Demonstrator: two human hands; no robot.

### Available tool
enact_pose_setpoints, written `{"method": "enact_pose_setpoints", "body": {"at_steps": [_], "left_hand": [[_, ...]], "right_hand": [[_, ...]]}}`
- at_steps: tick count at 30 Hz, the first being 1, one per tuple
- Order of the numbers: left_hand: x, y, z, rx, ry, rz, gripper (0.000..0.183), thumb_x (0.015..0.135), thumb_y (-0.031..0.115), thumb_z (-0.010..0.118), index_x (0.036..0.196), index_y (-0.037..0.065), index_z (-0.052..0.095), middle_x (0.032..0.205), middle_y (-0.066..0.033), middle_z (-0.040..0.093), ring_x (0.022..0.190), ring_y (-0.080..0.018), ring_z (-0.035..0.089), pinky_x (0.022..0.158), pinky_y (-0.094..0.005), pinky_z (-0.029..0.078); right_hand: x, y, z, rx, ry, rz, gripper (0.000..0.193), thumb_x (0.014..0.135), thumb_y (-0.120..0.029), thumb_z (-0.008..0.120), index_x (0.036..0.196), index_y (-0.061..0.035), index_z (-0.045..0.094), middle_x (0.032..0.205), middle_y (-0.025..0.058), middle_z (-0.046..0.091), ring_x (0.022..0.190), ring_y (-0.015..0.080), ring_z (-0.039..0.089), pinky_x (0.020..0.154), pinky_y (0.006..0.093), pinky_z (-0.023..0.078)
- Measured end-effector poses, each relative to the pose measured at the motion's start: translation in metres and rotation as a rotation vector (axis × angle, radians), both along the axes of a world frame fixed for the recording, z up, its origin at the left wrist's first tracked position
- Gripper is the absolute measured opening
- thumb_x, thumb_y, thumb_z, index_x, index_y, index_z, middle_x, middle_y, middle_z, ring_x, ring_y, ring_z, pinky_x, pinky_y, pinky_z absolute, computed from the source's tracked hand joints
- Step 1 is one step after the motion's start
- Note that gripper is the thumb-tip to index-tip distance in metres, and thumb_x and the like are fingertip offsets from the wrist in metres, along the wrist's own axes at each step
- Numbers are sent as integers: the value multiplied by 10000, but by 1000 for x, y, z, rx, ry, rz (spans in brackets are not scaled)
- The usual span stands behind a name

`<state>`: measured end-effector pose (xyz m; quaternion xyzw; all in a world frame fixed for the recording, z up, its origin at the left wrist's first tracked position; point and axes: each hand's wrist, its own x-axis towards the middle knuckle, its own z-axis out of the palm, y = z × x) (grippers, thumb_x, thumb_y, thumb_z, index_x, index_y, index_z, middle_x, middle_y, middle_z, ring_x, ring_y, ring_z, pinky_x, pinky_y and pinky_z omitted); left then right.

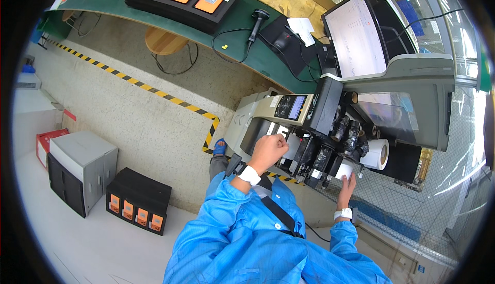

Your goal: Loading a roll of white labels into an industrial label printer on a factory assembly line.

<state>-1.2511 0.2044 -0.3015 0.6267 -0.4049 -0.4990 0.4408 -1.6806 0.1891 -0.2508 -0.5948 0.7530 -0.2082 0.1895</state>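
Note:
A label printer (pixel 294 110) stands in front of me with its grey cover (pixel 412 96) swung up, baring its rollers. My left hand (pixel 269 151) is at the printer's front, its fingers curled closed beside a white strip (pixel 292 146). Whatever lies between those fingertips is too small to make out. On the printer's open side, my right hand (pixel 346 188) rests its outstretched fingers against a small white roll (pixel 344 168). A larger white paper roll (pixel 375 154) sits farther right. Black shiny ribbon (pixel 340 127) winds around the inner spindles.
A green table (pixel 278 72) holds a black foam tray (pixel 170 11) of orange phones, a handheld scanner (pixel 258 23) and a monitor (pixel 356 36). A wooden stool (pixel 164 42) stands below. Another black tray (pixel 136 201) of orange phones and a grey cabinet (pixel 85 160) are at left.

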Motion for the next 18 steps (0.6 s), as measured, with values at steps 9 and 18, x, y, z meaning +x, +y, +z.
{"method": "enact_pose_setpoints", "body": {"at_steps": [9,18], "left_hand": [[20,11,-18,50,140,59,238,828,241,745,789,10,701,607,-110,626,576,-273,640,581,-376,482],[13,7,-15,-2,125,75,253,861,227,761,804,-11,697,572,-55,568,524,-145,523,540,-327,426]], "right_hand": [[11,1,-2,-26,121,69,707,972,-266,680,1532,26,364,1563,230,345,1440,357,353,1210,431,250],[12,-2,3,52,105,74,687,979,-240,645,1543,19,351,1575,212,342,1470,347,314,1225,410,222]]}}
